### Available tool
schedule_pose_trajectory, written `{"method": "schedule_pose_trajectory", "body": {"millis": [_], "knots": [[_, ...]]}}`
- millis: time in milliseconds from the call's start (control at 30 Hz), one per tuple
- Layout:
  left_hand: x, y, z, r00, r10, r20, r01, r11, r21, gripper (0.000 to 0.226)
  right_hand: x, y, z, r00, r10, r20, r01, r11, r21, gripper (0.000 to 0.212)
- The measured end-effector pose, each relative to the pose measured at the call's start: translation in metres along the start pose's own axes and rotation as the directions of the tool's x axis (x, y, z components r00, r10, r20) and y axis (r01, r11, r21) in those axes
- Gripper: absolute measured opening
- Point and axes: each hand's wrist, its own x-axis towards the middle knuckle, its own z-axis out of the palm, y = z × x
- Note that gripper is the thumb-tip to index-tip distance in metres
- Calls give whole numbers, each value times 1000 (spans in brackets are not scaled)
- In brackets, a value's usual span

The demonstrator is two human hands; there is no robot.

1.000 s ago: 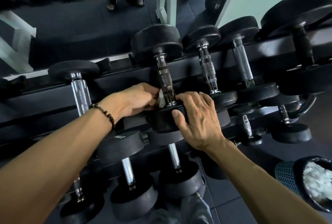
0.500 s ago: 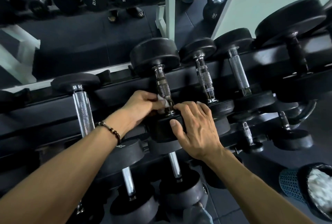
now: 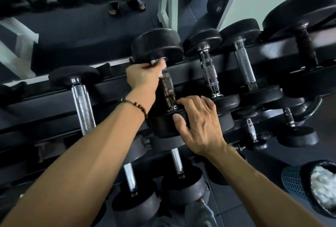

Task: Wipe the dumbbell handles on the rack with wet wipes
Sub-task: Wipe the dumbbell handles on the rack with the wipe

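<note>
A black dumbbell with a knurled metal handle (image 3: 168, 88) lies on the top tier of the dark rack (image 3: 112, 88). My left hand (image 3: 143, 75) grips a white wet wipe (image 3: 161, 68) around the upper end of that handle, just below the far weight head (image 3: 156, 45). My right hand (image 3: 198, 123) lies over the near weight head (image 3: 163, 123), fingers curled over its top edge and thumb on its side. Other dumbbell handles sit left (image 3: 83, 106) and right (image 3: 209, 72) on the same tier.
Lower tiers hold more dumbbells (image 3: 180, 186). A mesh bin lined with a black bag and holding white wipes (image 3: 321, 188) stands on the floor at the lower right. A mirror behind the rack reflects a kettlebell (image 3: 218, 1) and weight plates.
My left hand has slid the wipe up the handle from its lower end to its upper end. My right hand stays on the near weight head.
</note>
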Motion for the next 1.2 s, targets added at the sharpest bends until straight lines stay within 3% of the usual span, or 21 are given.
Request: {"method": "schedule_pose_trajectory", "body": {"millis": [67, 167, 233, 367, 433, 600, 667, 733, 800, 867, 900, 967, 1000, 1033, 1100, 1200], "knots": [[-4, -2, 2, 997, -70, -15, 69, 997, -23, 20, 0, 0, 1, 1000, 1, 5, -1, 1000, 4, 44], [-24, -15, -18, 975, -130, 180, 101, 982, 158, 21, -1, 1, 1, 1000, -2, -13, 2, 1000, -4, 43], [-29, -19, -24, 959, -152, 240, 103, 973, 204, 22, 0, 1, 2, 1000, -12, -22, 12, 1000, -4, 43], [-5, -2, -7, 987, -77, 139, 75, 997, 22, 22, 1, 1, 2, 999, -13, -31, 13, 1000, 0, 43], [2, 3, -5, 980, -109, 167, 113, 994, -11, 19, 1, 2, 3, 999, -11, -35, 12, 1000, 6, 42], [-27, -25, -36, 860, -300, 413, 179, 935, 306, 18, 0, 2, 4, 999, -15, -36, 15, 1000, 10, 44], [-23, -24, -36, 859, -306, 411, 230, 947, 225, 28, 0, 2, 4, 999, -12, -30, 13, 1000, 12, 45], [-5, -12, -24, 874, -273, 401, 290, 957, 20, 41, 0, 3, 4, 999, -13, -31, 13, 1000, 10, 45], [13, 0, -13, 889, -236, 393, 317, 936, -155, 35, 0, 3, 4, 999, -9, -32, 9, 1000, 19, 45], [14, -2, -17, 840, -241, 487, 350, 925, -146, 18, 0, 2, 4, 1000, -2, -29, 2, 1000, 27, 46], [8, -7, -25, 782, -258, 567, 357, 932, -69, 19, 0, 1, 4, 1000, 0, -25, 1, 1000, 28, 46], [-5, -21, -43, 650, -348, 676, 347, 927, 143, 38, 0, 1, 4, 1000, 1, -19, 0, 1000, 23, 46], [-7, -25, -48, 614, -374, 695, 336, 921, 199, 47, 0, 2, 4, 1000, 1, -17, 0, 1000, 22, 46], [-6, -27, -50, 618, -372, 693, 314, 924, 217, 52, 0, 2, 3, 1000, -1, -19, 1, 1000, 24, 46], [0, -22, -43, 702, -313, 640, 262, 949, 176, 53, 0, 2, 2, 1000, -8, -20, 9, 1000, 30, 44], [3, -18, -37, 777, -262, 572, 199, 965, 172, 38, 1, 2, 2, 1000, -13, -14, 14, 999, 29, 44]]}}
